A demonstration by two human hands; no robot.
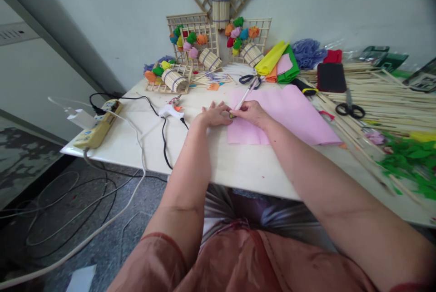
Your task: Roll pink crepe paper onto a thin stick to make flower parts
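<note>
My right hand (252,112) is closed around a slim white pen (245,95), slanted with its lower end at the left part of a pink crepe paper sheet (289,115). Beside it, my left hand (215,115) rests on the table at the sheet's left edge. Its thumb and forefinger close on a small yellow-and-dark piece (232,116), too small to name, while its other fingers are spread. Dark-handled scissors (250,81) lie just behind the pen. To the left of my hands is a white hot glue gun (171,111).
A power strip (102,124) with cords stands at the table's left end. Stick lattices with paper flowers (199,47) lean on the wall. Folded coloured paper (272,58), a second pair of scissors (350,106), a dark phone-like slab (331,77) and many thin sticks (374,101) occupy the right.
</note>
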